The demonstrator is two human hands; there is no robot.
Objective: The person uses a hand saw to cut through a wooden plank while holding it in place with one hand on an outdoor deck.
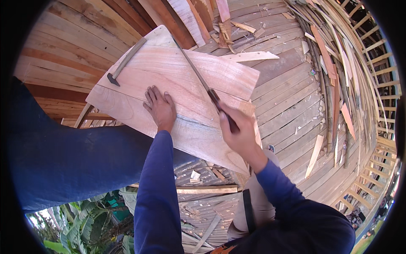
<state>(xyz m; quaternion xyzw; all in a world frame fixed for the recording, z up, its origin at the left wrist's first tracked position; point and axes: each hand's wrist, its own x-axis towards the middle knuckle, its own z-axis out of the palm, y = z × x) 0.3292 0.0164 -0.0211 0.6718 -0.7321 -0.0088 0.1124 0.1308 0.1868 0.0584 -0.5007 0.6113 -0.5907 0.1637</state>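
Observation:
A wide pale-pink wooden panel (190, 80) lies tilted in front of me, its surface marked by curving grain and plank joints. My left hand (160, 108) rests flat on it, fingers spread, holding nothing. My right hand (241, 129) is closed round the dark handle of a long-bladed tool (196, 72). Its thin blade crosses over the panel toward the far edge. The blade shows nearly edge-on, so I cannot tell whether it is a saw or a long knife. Left of my left hand, a hammer (127, 63) with a wooden handle and black head lies on the panel.
Wooden planks (63, 51) run along the upper left. Offcuts and chips litter the slatted floor (287, 106). A heap of long wood strips (334, 72) lies beside a wooden railing (376, 169) at right. Corrugated sheeting (203, 216) and green leaves (84, 224) show below.

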